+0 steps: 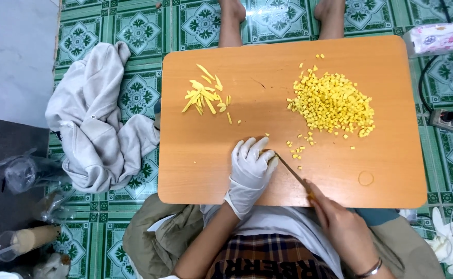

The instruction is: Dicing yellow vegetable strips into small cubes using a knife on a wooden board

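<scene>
— Hands?
— My gloved left hand (250, 164) presses something hidden near the table's (205, 170) near edge; right hand (342, 227) fingers closed around one knife (287, 169).
— Packages?
— One white-pink pack (438, 38) beyond the far right corner.

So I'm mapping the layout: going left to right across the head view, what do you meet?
Grey jacket → yellow strips → gloved left hand → knife → pile of yellow cubes → white packet.
</scene>
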